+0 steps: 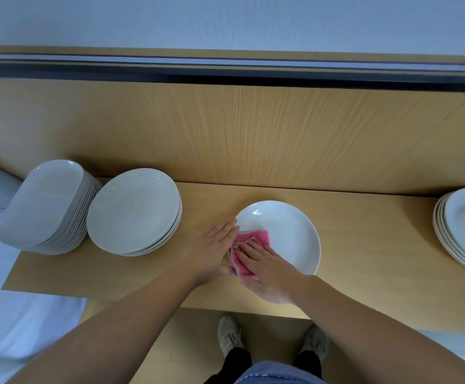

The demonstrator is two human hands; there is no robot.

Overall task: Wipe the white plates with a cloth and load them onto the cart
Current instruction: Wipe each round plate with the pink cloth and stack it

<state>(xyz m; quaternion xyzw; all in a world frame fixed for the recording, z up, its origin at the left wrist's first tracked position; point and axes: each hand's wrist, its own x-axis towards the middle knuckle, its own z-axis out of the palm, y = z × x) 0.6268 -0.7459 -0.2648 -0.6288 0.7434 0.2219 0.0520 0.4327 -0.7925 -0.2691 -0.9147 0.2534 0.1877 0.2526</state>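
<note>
While left hand [215,245] touches plate [288,231] rim, right hand [266,271] presses cloth [254,236].

A pale wooden worktop [364,259] lies under the left hand [214,250]. Beyond that hand rises a wood-grain back panel [253,128], topped by a dark rail [225,70] and a pale wall [225,20]. Far to its left lies white bedding [9,314]. Nearer the person than the hand, light shoes [228,333] stand on a wooden floor [192,342].

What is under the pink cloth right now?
The cloth lies over the left part of the single white plate, which sits on the wooden table. The right hand presses flat on it. The plate surface beneath is covered and cannot be seen.
</note>
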